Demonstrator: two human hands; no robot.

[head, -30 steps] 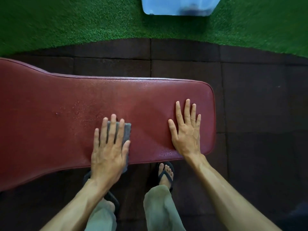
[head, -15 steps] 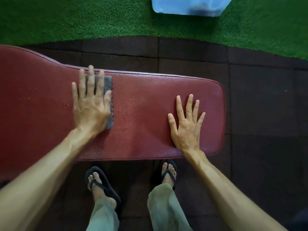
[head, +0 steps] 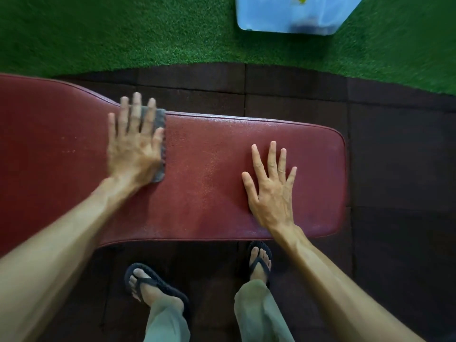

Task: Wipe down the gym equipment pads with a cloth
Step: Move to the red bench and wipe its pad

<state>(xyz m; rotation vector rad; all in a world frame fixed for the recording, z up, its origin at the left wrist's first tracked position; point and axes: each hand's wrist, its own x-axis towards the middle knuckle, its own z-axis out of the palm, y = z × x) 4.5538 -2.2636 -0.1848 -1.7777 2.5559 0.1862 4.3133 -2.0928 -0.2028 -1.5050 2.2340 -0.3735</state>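
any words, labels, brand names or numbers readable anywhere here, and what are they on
None can be read.
Red bench pad: no label or brand shows.
Grey cloth under the left hand: plain.
Pale blue container on the green turf: a small yellow-green mark near the frame's top edge, too small and blurred to read.

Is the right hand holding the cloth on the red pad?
No, the right hand lies flat and bare on the red pad, while the left hand presses the grey cloth.
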